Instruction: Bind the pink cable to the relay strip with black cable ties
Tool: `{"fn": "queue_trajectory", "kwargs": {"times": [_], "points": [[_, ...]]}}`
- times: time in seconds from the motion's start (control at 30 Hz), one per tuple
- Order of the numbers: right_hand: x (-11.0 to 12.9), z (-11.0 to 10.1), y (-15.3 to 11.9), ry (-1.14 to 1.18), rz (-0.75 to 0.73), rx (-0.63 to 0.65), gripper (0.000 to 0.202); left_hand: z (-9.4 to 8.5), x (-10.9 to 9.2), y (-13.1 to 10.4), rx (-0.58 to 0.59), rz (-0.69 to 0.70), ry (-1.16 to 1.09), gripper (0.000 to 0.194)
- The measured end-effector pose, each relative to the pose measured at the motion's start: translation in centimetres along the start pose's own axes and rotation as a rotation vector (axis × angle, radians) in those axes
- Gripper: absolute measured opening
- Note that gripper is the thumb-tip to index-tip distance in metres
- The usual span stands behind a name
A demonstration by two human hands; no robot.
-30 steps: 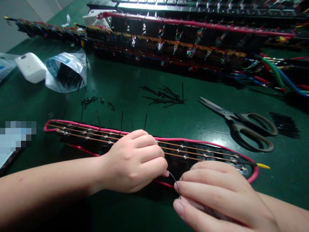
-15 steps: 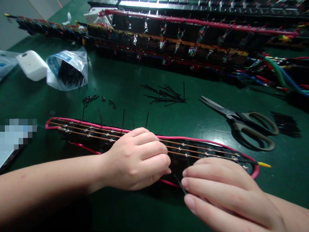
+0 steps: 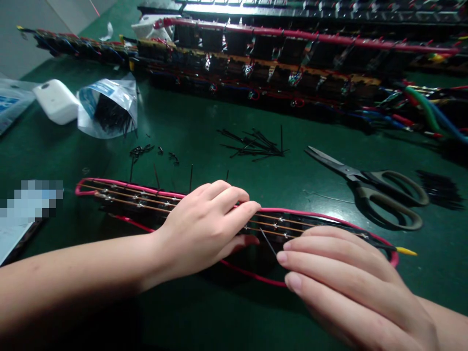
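Observation:
A long black strip of modules (image 3: 146, 203) lies across the bench, with brown rods and shiny solder joints along its top. A pink-red cable (image 3: 310, 213) runs down its far edge, where several black cable tie tails stand up. My left hand (image 3: 204, 226) is wrapped over the strip's middle, fingers across the far edge and thumb on the near side. A thin black cable tie (image 3: 269, 242) is pinched between the thumb and fingers of my right hand (image 3: 351, 278), its tip slanting up toward the rods. A second stretch of red cable hangs below the strip.
Scissors (image 3: 365, 187) lie beyond my right hand, near a dark bundle of ties (image 3: 440, 190). Loose cable ties (image 3: 254, 145), cut ends (image 3: 141, 152), an open bag of ties (image 3: 109, 109) and a white case (image 3: 55, 101) sit farther back. Larger wired assemblies (image 3: 256, 63) line the rear.
My left fingers have opened out from a curl and now reach over the strip's far edge. My right hand has lifted slightly, and the cable tie's tip has moved up toward the rods.

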State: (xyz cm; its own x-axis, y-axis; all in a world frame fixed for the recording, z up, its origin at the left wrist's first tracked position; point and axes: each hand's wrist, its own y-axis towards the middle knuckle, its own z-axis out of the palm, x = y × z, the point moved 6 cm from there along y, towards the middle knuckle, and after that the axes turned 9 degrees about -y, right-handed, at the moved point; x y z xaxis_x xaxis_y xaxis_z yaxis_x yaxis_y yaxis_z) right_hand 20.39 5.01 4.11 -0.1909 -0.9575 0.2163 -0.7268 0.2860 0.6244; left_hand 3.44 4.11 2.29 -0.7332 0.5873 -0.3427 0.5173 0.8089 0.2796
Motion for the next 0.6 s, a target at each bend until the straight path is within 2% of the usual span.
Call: {"fn": "queue_trajectory", "kwargs": {"times": [0.1, 0.17, 0.27, 0.3, 0.33, 0.47, 0.53, 0.6], "points": [[1.1, -0.4, 0.1, -0.028, -0.039, -0.069, 0.021, 0.0, 0.1, 0.2, 0.015, -0.019, -0.040, 0.027], [1.9, -0.3, -0.1, -0.048, 0.066, -0.088, 0.020, 0.0, 0.2, 0.3, 0.027, -0.024, -0.047, 0.026], [2.4, -0.4, -1.0, -0.101, 0.341, -0.143, 0.019, 0.0, 0.3, 0.3, 0.042, -0.037, -0.064, 0.027], [2.4, -0.4, -1.1, -0.108, 0.366, -0.148, 0.020, 0.0, 0.4, 0.3, 0.042, -0.038, -0.067, 0.028], [2.4, -0.4, -1.1, -0.106, 0.336, -0.138, 0.020, 0.0, 0.4, 0.3, 0.043, -0.040, -0.069, 0.028], [1.5, -0.2, -0.3, -0.061, 0.026, -0.068, 0.020, 0.1, 0.4, 0.3, 0.041, -0.048, -0.067, 0.026], [0.9, -0.2, -0.1, -0.077, -0.012, -0.069, 0.020, 0.2, 0.4, 0.3, 0.046, -0.056, -0.063, 0.026], [1.2, -0.2, 0.0, -0.087, -0.006, -0.082, 0.020, 0.3, 0.3, 0.4, 0.056, -0.059, -0.057, 0.026]]}}
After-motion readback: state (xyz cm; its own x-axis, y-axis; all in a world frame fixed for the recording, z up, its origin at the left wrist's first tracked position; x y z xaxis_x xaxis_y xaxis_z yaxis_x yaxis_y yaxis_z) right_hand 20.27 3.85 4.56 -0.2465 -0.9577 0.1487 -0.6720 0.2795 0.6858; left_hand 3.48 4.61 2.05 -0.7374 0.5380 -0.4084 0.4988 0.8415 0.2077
